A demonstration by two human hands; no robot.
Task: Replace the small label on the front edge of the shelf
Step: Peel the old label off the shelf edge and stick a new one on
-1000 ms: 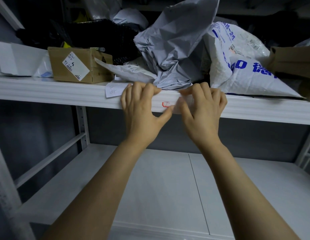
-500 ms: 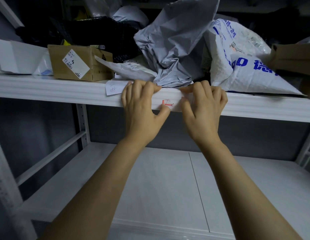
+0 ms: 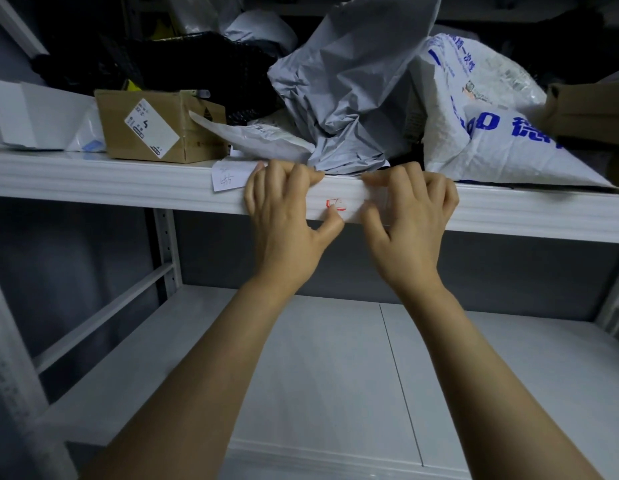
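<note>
Red-marked white label (image 3: 339, 204) sits centre-frame on the shelf edge (image 3: 128, 183); left hand (image 3: 284, 216) and right hand (image 3: 410, 223) pinch it, fingers curled over top, thumbs below.

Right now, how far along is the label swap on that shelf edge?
Looks done: a red-marked label lies on the shelf front edge. In hand: the left hand and right hand pinch it against the edge, fingers over the top, thumbs underneath. Left: letting go, and perhaps clearing the handwritten slip beside the left hand; whether that is the old label I cannot tell.
</note>
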